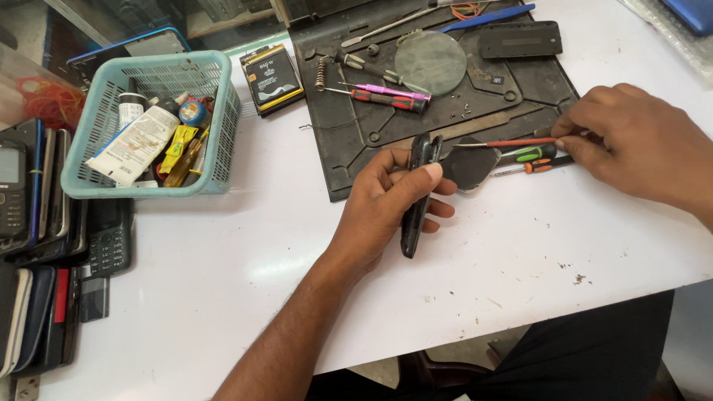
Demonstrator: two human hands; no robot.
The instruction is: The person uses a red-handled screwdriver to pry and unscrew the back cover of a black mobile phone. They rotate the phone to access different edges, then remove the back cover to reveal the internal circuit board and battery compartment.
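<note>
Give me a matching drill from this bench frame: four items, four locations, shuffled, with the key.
Items:
1. dark phone
2. white tube
3. round glass disc
4. red-handled screwdriver

Places:
A. in the teal basket
B. under the right hand fingertips
C. gripped edge-on in the left hand
D. lying on the black work mat

Pairs: 1-C, 2-A, 3-D, 4-B
</note>
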